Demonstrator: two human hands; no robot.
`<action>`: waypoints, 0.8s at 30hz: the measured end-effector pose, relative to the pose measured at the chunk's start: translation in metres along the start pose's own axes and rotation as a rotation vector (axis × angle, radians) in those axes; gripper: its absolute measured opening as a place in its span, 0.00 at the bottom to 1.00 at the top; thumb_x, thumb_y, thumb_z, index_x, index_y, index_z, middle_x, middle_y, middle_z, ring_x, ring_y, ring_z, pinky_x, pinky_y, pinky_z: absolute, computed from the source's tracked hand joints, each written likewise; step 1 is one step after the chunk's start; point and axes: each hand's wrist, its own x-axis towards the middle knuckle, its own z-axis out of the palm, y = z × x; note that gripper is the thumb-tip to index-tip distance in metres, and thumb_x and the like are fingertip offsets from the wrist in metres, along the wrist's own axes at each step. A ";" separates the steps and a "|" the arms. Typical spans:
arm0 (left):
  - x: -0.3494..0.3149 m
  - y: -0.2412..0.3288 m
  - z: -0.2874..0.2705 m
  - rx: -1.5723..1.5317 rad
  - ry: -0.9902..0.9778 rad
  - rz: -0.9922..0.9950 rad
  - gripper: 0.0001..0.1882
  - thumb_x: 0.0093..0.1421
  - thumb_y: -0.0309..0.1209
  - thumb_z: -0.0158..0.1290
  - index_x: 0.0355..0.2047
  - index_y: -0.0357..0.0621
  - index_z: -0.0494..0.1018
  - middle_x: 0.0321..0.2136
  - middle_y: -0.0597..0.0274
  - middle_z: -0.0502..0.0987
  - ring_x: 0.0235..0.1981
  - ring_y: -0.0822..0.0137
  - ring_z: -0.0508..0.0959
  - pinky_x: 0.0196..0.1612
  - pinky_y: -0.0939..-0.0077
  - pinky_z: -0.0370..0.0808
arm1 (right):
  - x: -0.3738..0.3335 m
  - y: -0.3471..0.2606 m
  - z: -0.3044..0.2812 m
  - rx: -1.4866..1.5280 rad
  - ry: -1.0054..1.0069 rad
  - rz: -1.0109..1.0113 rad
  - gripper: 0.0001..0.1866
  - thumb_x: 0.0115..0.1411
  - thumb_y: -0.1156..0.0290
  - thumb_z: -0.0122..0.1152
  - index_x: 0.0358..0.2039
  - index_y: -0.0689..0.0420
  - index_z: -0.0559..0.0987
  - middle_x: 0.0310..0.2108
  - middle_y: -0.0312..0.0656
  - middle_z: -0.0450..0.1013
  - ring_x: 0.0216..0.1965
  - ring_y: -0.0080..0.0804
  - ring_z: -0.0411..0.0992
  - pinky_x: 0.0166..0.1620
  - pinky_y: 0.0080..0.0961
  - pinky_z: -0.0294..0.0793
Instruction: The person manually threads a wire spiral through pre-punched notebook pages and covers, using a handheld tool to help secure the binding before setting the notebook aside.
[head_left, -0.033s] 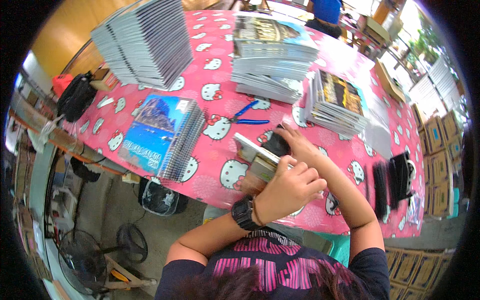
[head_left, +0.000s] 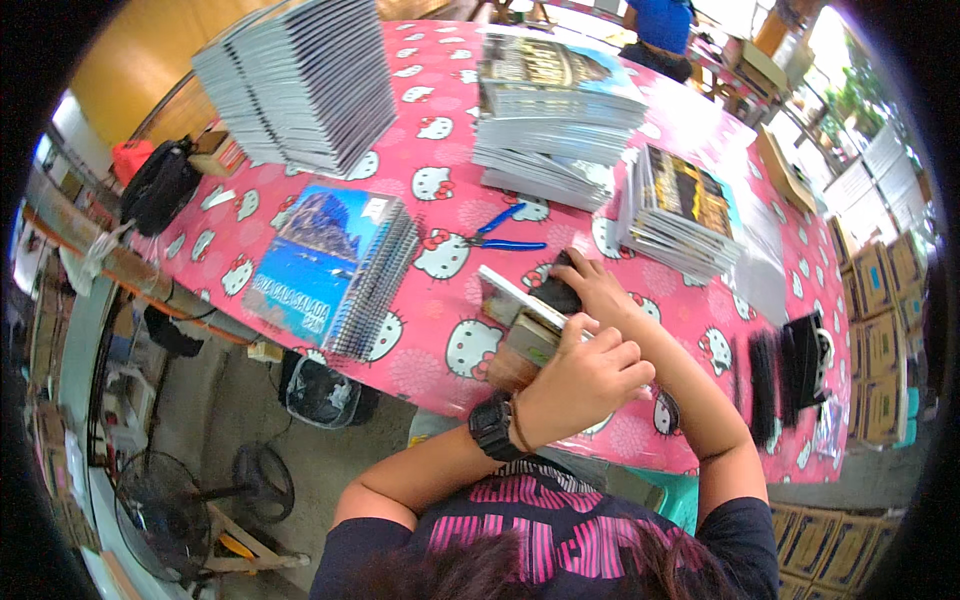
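A pink bench (head_left: 405, 375) printed with white cartoon faces spreads before me, and brown cartons (head_left: 875, 340) stand stacked beyond its right side. My left grip (head_left: 590, 370) is curled closed on the near end of a thin booklet (head_left: 508, 297), which I hold tilted over the bench near its front edge. The fingers of my right grip (head_left: 605, 298) rest on a small black piece (head_left: 556, 287) just beyond the booklet; whether they pinch it I cannot tell. Blue-handled pliers (head_left: 514, 245) lie a little farther off. To my left, a spiral-bound stack (head_left: 325, 255) has large white lettering across its blue sea picture. The tall pile (head_left: 560, 105) at the back shows pale lettering on its top cover, and my dark shirt (head_left: 545, 525) bears bold pink striped letters
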 end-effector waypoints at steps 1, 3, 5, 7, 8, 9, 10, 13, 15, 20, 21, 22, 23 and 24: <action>-0.002 -0.001 0.000 0.029 -0.021 -0.011 0.09 0.50 0.41 0.58 0.29 0.54 0.73 0.26 0.72 0.70 0.33 0.70 0.71 0.48 0.61 0.58 | 0.004 -0.002 0.003 0.048 0.043 -0.018 0.35 0.38 0.66 0.68 0.51 0.55 0.70 0.58 0.57 0.60 0.56 0.58 0.61 0.57 0.44 0.64; -0.001 0.001 0.002 0.024 -0.014 -0.048 0.08 0.51 0.40 0.58 0.28 0.54 0.73 0.26 0.73 0.70 0.35 0.70 0.71 0.48 0.60 0.57 | -0.002 0.002 0.001 0.162 0.116 0.009 0.31 0.38 0.68 0.68 0.48 0.55 0.74 0.57 0.56 0.61 0.55 0.57 0.61 0.57 0.44 0.64; -0.001 0.002 0.000 -0.001 0.048 -0.049 0.08 0.51 0.40 0.58 0.27 0.54 0.73 0.27 0.72 0.71 0.37 0.70 0.71 0.49 0.60 0.57 | -0.017 -0.007 -0.013 0.307 0.173 0.087 0.29 0.39 0.69 0.67 0.46 0.55 0.75 0.57 0.56 0.61 0.55 0.57 0.61 0.57 0.45 0.63; -0.002 0.000 -0.002 0.023 0.052 -0.045 0.09 0.51 0.40 0.58 0.29 0.54 0.73 0.28 0.72 0.71 0.38 0.70 0.71 0.49 0.59 0.57 | -0.039 0.006 -0.007 0.181 0.165 0.144 0.28 0.39 0.68 0.67 0.46 0.56 0.76 0.57 0.55 0.61 0.54 0.56 0.61 0.58 0.45 0.62; -0.002 -0.002 -0.001 0.048 0.020 -0.039 0.10 0.50 0.40 0.58 0.31 0.55 0.73 0.30 0.72 0.72 0.39 0.70 0.71 0.50 0.59 0.57 | -0.050 0.004 -0.008 0.116 0.158 0.189 0.28 0.40 0.68 0.67 0.46 0.56 0.76 0.56 0.55 0.62 0.54 0.56 0.61 0.58 0.45 0.62; -0.003 -0.004 0.000 0.074 -0.012 -0.035 0.12 0.50 0.41 0.58 0.33 0.55 0.73 0.31 0.72 0.72 0.40 0.69 0.71 0.50 0.58 0.56 | -0.060 -0.001 -0.010 0.131 0.131 0.213 0.29 0.42 0.66 0.65 0.49 0.55 0.74 0.56 0.55 0.62 0.55 0.55 0.60 0.58 0.44 0.61; 0.000 -0.002 0.003 0.044 0.011 -0.056 0.11 0.50 0.41 0.58 0.33 0.55 0.73 0.31 0.72 0.72 0.40 0.70 0.71 0.50 0.58 0.56 | -0.068 0.003 -0.004 0.101 0.156 0.200 0.29 0.43 0.65 0.65 0.49 0.54 0.74 0.56 0.54 0.62 0.56 0.55 0.59 0.58 0.44 0.60; 0.006 -0.003 0.007 -0.034 0.075 -0.035 0.09 0.52 0.40 0.57 0.30 0.53 0.74 0.30 0.71 0.72 0.39 0.69 0.71 0.50 0.57 0.56 | -0.076 0.003 0.008 0.077 0.189 0.274 0.29 0.45 0.62 0.63 0.51 0.52 0.71 0.55 0.51 0.63 0.56 0.54 0.58 0.58 0.44 0.59; 0.004 -0.003 0.006 -0.012 0.010 -0.058 0.08 0.52 0.39 0.57 0.29 0.52 0.74 0.29 0.70 0.72 0.38 0.68 0.71 0.50 0.57 0.56 | -0.075 0.007 0.018 0.100 0.243 0.308 0.29 0.45 0.62 0.64 0.50 0.52 0.72 0.55 0.51 0.63 0.56 0.54 0.58 0.58 0.45 0.58; 0.005 -0.001 -0.005 -0.116 0.076 -0.110 0.09 0.54 0.40 0.56 0.30 0.51 0.75 0.29 0.70 0.74 0.37 0.69 0.72 0.51 0.57 0.55 | -0.087 -0.013 -0.003 0.941 0.368 0.404 0.26 0.46 0.71 0.61 0.49 0.56 0.73 0.47 0.41 0.69 0.47 0.36 0.68 0.51 0.32 0.66; 0.003 -0.004 -0.006 -0.053 0.014 -0.108 0.11 0.54 0.41 0.56 0.34 0.51 0.74 0.31 0.70 0.74 0.38 0.68 0.72 0.52 0.56 0.55 | -0.092 -0.018 -0.016 1.083 0.424 0.475 0.24 0.48 0.72 0.57 0.49 0.60 0.72 0.42 0.39 0.70 0.44 0.28 0.68 0.47 0.25 0.68; 0.003 -0.006 -0.004 -0.004 -0.051 -0.090 0.14 0.54 0.42 0.56 0.37 0.51 0.74 0.33 0.69 0.75 0.39 0.68 0.73 0.52 0.56 0.54 | -0.108 -0.006 -0.005 1.425 0.530 0.327 0.23 0.52 0.66 0.58 0.49 0.61 0.72 0.42 0.41 0.70 0.44 0.29 0.69 0.47 0.25 0.68; 0.001 -0.009 -0.002 0.047 -0.119 -0.081 0.17 0.54 0.43 0.56 0.41 0.51 0.73 0.36 0.69 0.75 0.39 0.68 0.73 0.53 0.56 0.54 | -0.119 -0.001 -0.001 1.480 0.535 0.279 0.25 0.53 0.62 0.59 0.50 0.60 0.71 0.43 0.42 0.71 0.44 0.31 0.70 0.47 0.25 0.69; 0.001 -0.008 -0.001 -0.018 -0.079 -0.103 0.18 0.54 0.44 0.56 0.42 0.52 0.73 0.36 0.69 0.75 0.40 0.68 0.73 0.53 0.55 0.53 | -0.130 0.001 0.002 1.533 0.543 0.231 0.27 0.54 0.57 0.59 0.51 0.59 0.71 0.45 0.43 0.71 0.45 0.32 0.71 0.47 0.26 0.69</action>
